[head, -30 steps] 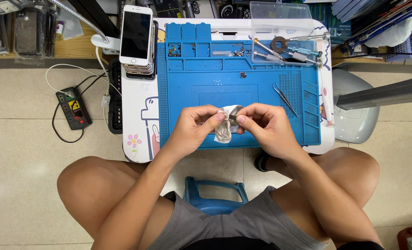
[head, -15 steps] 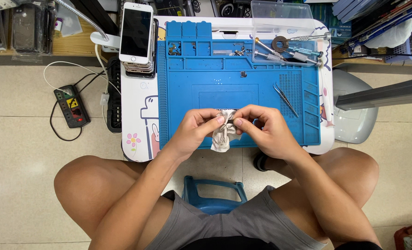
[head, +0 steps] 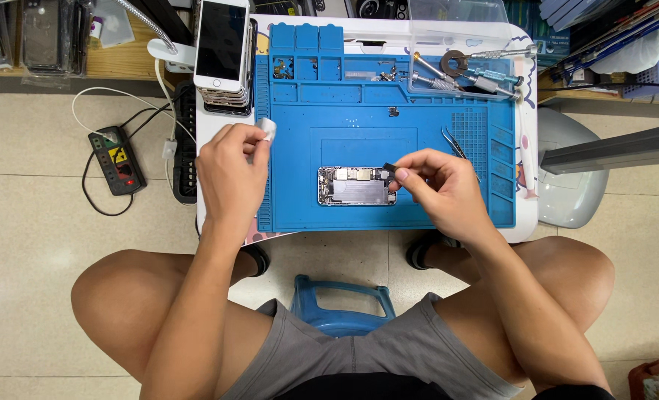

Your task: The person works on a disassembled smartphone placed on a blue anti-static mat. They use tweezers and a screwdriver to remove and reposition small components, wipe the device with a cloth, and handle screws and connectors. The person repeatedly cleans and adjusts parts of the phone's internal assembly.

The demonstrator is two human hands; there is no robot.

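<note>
The person sits on a blue stool (head: 342, 300), knees spread, at a small white desk (head: 525, 185) covered by a blue work mat (head: 359, 111). Near the mat's front edge lies an opened phone body (head: 356, 186), flat, its inner parts facing up. The right hand (head: 437, 189) is at the phone body's right end, its fingers (head: 402, 175) pinched together on a small dark part (head: 389, 169) just above that corner. The left hand (head: 229, 174) rests over the mat's left edge, its fingers closed on a small white wad (head: 267, 129), well apart from the phone body. Beyond the right hand lie tweezers (head: 454, 141). Farther back, a white phone (head: 222, 44) tops a stack at the left, and screwdrivers (head: 459, 74) lie at the right
</note>
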